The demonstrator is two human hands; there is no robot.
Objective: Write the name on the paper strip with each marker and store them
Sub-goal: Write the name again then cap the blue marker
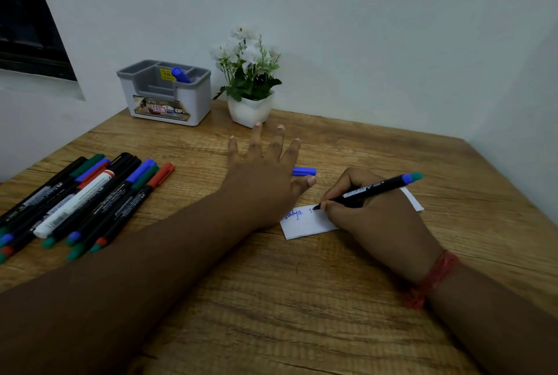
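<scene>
Right hand [374,211] gripping marker [374,190] — tip on paper strip [305,223]

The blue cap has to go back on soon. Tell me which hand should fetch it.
Left. The left hand is open and empty, thumb almost touching the blue cap. The right hand is busy holding the marker on the paper strip.
</scene>
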